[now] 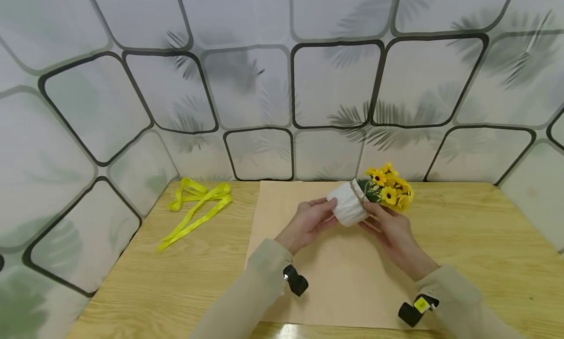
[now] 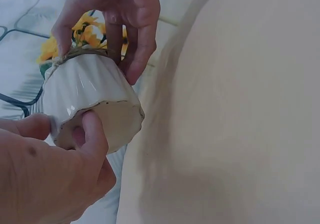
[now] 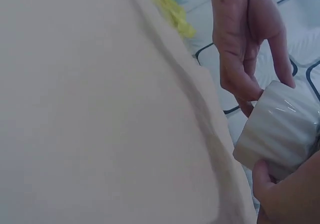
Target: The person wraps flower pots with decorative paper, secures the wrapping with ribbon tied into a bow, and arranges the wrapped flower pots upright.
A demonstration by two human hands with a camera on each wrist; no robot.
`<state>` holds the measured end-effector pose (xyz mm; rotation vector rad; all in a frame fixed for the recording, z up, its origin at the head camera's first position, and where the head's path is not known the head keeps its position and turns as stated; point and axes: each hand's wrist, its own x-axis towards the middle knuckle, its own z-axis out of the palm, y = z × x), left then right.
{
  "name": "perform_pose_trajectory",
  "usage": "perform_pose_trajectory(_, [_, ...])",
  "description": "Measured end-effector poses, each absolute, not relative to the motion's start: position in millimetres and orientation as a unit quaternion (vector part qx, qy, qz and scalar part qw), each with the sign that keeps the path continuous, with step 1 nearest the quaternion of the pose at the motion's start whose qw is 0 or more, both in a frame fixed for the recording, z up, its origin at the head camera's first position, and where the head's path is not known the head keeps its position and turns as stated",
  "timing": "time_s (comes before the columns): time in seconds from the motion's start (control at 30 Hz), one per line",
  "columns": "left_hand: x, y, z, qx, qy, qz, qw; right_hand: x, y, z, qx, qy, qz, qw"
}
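A white ridged flowerpot (image 1: 348, 205) with yellow artificial flowers (image 1: 390, 188) and a twine band round its rim is held tilted on its side above a sheet of brown paper (image 1: 335, 280). My left hand (image 1: 310, 222) grips the pot's base, thumb on the outside and fingertips at the bottom edge, as the left wrist view shows with the pot's underside (image 2: 122, 124). At the rim end, by the twine, my right hand (image 1: 393, 232) holds the pot between thumb and fingers. The flowers point to the right, away from the left hand.
A crumpled yellow ribbon (image 1: 198, 206) lies on the wooden table (image 1: 176, 285) to the left of the paper. Behind the table hangs a patterned curtain-like backdrop (image 1: 260, 99), which also runs along the left side. Small black cameras are strapped at both wrists.
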<state>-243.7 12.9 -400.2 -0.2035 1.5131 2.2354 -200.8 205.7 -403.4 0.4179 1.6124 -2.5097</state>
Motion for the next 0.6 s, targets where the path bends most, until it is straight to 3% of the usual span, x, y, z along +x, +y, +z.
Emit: perform_pose_trajectory(0.6, [-242.5, 9.8, -398.1, -0.067, 0.601, 0.776, 0.178, -198.5, 198.1, -410.1, 0.159, 0.452, -0.868, 0.126])
